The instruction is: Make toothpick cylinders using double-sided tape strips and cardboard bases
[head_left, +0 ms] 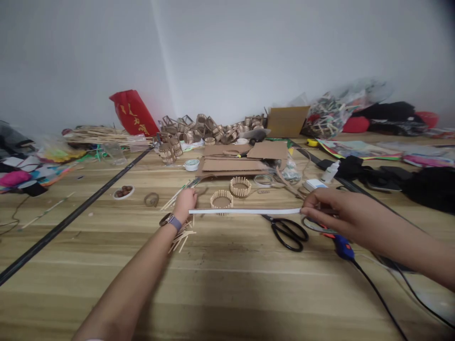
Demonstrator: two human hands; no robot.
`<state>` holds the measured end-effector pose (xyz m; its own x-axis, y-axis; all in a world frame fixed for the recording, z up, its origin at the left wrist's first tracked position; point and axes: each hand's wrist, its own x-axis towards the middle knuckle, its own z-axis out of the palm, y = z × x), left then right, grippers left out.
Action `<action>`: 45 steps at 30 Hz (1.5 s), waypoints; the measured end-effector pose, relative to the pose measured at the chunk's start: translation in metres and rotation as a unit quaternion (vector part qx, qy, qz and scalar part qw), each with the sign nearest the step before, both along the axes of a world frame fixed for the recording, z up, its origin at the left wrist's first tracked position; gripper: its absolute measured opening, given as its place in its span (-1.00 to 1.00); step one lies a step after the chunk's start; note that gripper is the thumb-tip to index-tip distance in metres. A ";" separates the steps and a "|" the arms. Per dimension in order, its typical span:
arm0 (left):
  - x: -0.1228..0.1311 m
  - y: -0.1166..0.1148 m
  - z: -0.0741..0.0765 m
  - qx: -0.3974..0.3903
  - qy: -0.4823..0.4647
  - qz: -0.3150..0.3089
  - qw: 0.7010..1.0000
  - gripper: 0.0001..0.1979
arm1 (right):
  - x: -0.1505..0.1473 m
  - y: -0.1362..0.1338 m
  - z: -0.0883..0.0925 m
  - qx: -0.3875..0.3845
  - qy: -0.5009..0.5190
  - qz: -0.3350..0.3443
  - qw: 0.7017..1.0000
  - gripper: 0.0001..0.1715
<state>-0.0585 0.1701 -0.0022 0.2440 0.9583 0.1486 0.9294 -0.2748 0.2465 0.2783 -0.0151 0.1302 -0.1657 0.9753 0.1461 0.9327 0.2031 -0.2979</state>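
My right hand pinches one end of a narrow white strip. The strip stretches level to the left, its other end beside my left wrist. My left hand, wearing a watch, has its fingers closed by a short brown piece; what they grip is unclear. Two small rings of upright wooden sticks are near the strip: one ring partly behind it, the other ring farther back. Black-handled scissors lie below the strip. Loose cut sticks are scattered by my left wrist.
A blue tool with a cord lies under my right hand. Cardboard sheets, a white bottle and a bowl of brown pieces stand around. Many stick-covered rings are heaped by the wall, near a red bag.
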 end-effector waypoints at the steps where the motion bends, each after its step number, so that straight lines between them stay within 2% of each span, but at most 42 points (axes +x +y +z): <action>1: -0.004 0.002 0.002 0.007 0.005 0.009 1.000 -0.67 | 0.001 0.003 -0.001 0.001 -0.001 -0.005 1.000 -0.58; 3: -0.012 0.002 0.007 0.024 0.013 0.012 1.000 -0.70 | 0.003 0.007 -0.003 -0.009 -0.002 -0.017 1.000 -0.56; 6: -0.014 -0.007 0.013 0.060 0.020 -0.019 0.998 -0.78 | 0.008 0.012 -0.006 -0.020 0.005 -0.043 0.999 -0.54; 8: -0.007 -0.016 0.016 0.085 0.022 -0.069 0.994 -0.73 | 0.010 0.015 -0.007 -0.011 0.014 -0.060 0.998 -0.53; 10: 0.006 -0.027 0.016 0.094 0.025 -0.146 0.984 -0.73 | 0.012 0.017 -0.008 0.008 0.023 -0.075 0.997 -0.53; 13: 0.030 -0.042 0.010 0.092 0.039 -0.246 0.964 -0.76 | 0.012 0.019 -0.009 0.037 0.031 -0.095 0.994 -0.56; 15: 0.042 -0.053 0.003 0.093 0.049 -0.266 0.958 -0.85 | 0.011 0.020 -0.010 0.043 0.027 -0.098 0.994 -0.58; 20: 0.050 -0.099 -0.010 0.094 0.055 -0.300 0.948 -0.83 | 0.012 0.021 -0.018 0.048 0.012 -0.081 0.996 -0.68; 23: 0.045 -0.126 -0.006 0.100 0.048 -0.331 0.937 -0.89 | 0.014 0.022 -0.031 0.067 -0.007 -0.046 0.997 -0.72; 25: 0.041 -0.135 0.003 0.110 0.002 -0.341 0.933 -0.75 | 0.016 0.024 -0.040 0.075 -0.029 -0.031 0.996 -0.74; 28: 0.038 -0.124 0.017 0.119 -0.068 -0.312 0.940 -0.71 | 0.017 0.029 -0.052 0.072 -0.056 -0.033 0.995 -0.76; 31: 0.036 -0.091 0.022 0.118 -0.076 -0.219 0.966 -0.73 | 0.015 0.033 -0.057 0.060 -0.086 -0.036 0.994 -0.75; 34: 0.036 -0.051 0.014 0.097 -0.057 -0.202 0.973 -0.66 | 0.010 0.036 -0.057 0.052 -0.119 -0.027 0.991 -0.76; 37: 0.039 -0.026 0.003 0.062 -0.027 -0.213 0.975 -0.68 | 0.005 0.037 -0.056 0.030 -0.150 -0.027 0.988 -0.78; 40: 0.042 -0.021 -0.001 0.040 0.001 -0.217 0.975 -0.83 | 0.002 0.036 -0.058 0.018 -0.180 -0.026 0.983 -0.76; 45: 0.036 -0.040 0.004 0.029 0.034 -0.200 0.979 -0.80 | -0.011 0.027 -0.070 -0.019 -0.258 -0.036 0.965 -0.70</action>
